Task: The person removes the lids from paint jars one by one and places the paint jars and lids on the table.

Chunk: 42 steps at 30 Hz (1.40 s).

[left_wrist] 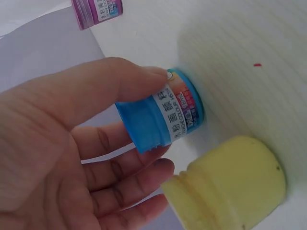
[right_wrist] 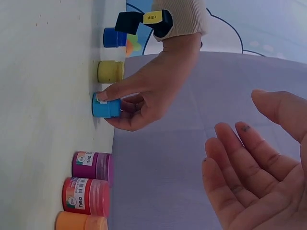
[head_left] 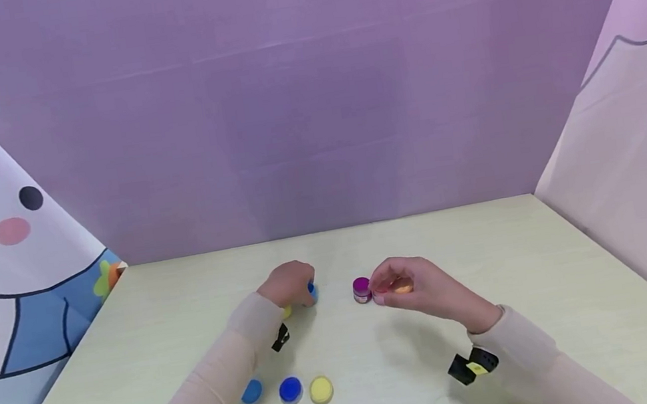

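Note:
My left hand [head_left: 288, 283] holds a light blue gouache paint jar [left_wrist: 160, 120] standing on the table, thumb on its label and fingers on the far side. A yellow jar [left_wrist: 235, 177] stands close beside it, with a dark blue jar [right_wrist: 114, 37] beyond. Near a purple jar [head_left: 361, 290], a red jar [right_wrist: 79, 195] and an orange jar [right_wrist: 76, 221], my right hand [head_left: 431, 288] hovers with relaxed fingers. In the right wrist view, the palm of that hand shows nothing held, apart from the jars. From the head view, it partly hides the red and orange jars.
Toward the front of the pale table [head_left: 383, 390] lie three round lid-like discs: a light blue one [head_left: 252, 391], a dark blue one [head_left: 290, 390] and a yellow one [head_left: 321, 389]. A purple backdrop [head_left: 312, 109] rises behind the table, with printed side panels.

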Each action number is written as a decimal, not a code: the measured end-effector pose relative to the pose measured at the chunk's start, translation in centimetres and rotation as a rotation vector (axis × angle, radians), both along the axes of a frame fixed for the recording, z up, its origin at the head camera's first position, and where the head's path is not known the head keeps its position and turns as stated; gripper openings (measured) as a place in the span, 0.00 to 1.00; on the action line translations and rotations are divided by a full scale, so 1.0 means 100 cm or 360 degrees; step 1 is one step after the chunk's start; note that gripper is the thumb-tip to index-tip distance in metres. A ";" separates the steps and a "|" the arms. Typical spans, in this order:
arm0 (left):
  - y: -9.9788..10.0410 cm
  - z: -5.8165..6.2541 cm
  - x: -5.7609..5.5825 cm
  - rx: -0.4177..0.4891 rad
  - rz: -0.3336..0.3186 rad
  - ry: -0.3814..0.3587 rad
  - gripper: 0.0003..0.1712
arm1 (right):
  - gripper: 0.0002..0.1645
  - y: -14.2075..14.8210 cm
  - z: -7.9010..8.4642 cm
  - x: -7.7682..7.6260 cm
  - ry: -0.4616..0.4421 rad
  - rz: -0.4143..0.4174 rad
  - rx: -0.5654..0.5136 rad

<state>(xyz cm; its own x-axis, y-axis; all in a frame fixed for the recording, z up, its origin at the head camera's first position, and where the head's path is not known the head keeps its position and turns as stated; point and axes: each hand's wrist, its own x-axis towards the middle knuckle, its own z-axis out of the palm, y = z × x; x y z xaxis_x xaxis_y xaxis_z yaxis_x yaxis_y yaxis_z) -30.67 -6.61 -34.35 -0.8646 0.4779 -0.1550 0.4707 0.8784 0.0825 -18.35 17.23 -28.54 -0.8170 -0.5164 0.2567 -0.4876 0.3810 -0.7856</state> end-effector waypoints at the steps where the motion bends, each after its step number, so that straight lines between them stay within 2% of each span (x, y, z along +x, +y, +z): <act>1: -0.001 0.000 0.000 0.0000 0.0004 -0.0004 0.12 | 0.10 0.000 0.000 0.000 0.0000 -0.0001 -0.0004; 5: -0.003 0.003 0.001 -0.0005 0.0011 -0.0024 0.13 | 0.10 0.003 -0.004 -0.004 0.0012 -0.0020 -0.0009; 9: -0.005 0.011 0.006 0.0023 0.0025 -0.0051 0.23 | 0.11 0.011 -0.017 -0.016 0.0021 -0.0081 0.0027; 11: -0.007 0.016 0.010 0.0037 0.0022 -0.0031 0.27 | 0.12 0.015 -0.023 -0.021 0.0029 -0.0109 0.0046; 14: -0.011 0.024 0.017 0.0074 -0.0011 0.0050 0.28 | 0.12 0.020 -0.026 -0.027 0.0038 -0.0137 0.0046; 21: -0.015 0.043 0.038 0.0258 -0.0083 0.0256 0.26 | 0.12 0.035 -0.026 -0.034 0.0072 -0.0168 0.0072; 29: -0.010 0.060 0.068 0.0392 -0.0183 0.0398 0.28 | 0.13 0.052 -0.032 -0.045 0.0069 -0.0192 0.0254; 33: -0.006 0.064 0.086 0.0486 -0.0306 0.0458 0.28 | 0.13 0.060 -0.037 -0.049 -0.0015 -0.0187 0.0342; 37: -0.002 0.067 0.101 0.0572 -0.0404 0.0517 0.28 | 0.15 0.064 -0.042 -0.052 -0.0035 -0.0184 0.0420; 42: 0.002 0.069 0.112 0.0607 -0.0441 0.0558 0.27 | 0.18 0.065 -0.048 -0.055 -0.0030 -0.0328 0.0588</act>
